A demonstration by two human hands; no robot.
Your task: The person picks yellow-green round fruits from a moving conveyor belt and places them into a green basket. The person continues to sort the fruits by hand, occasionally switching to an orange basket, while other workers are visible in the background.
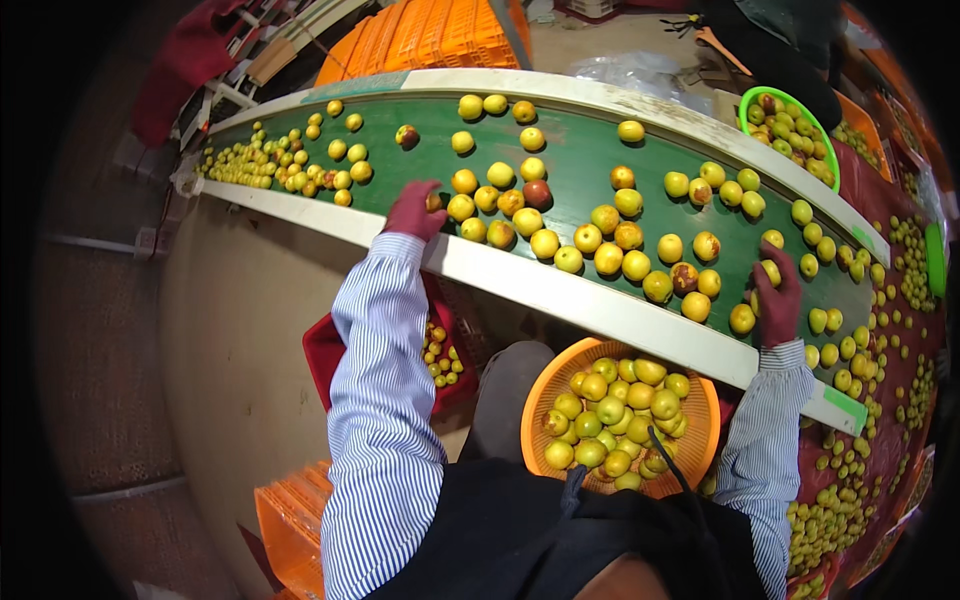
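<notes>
Yellow-green jujubes (527, 221), some with brown or red patches, lie scattered over a green conveyor belt (420, 169). My left hand (415, 211), in a dark red glove, is at the belt's near edge. Its fingers curl around one jujube (433, 202), mostly hidden by them. Farther right, my gloved right hand (778, 296) reaches over the near rail, its fingers around a yellow jujube (770, 271). Another jujube shows partly beside its palm. Below the belt, between my arms, an orange plastic basket (534, 420) holds many jujubes.
White rails (570, 296) border the belt. A red crate (321, 360) with some jujubes stands below my left forearm. At the right, jujubes cover a dark red sheet (862, 169). A green basket (834, 176) of jujubes stands beyond the far rail, near another person's dark-clothed leg (787, 64).
</notes>
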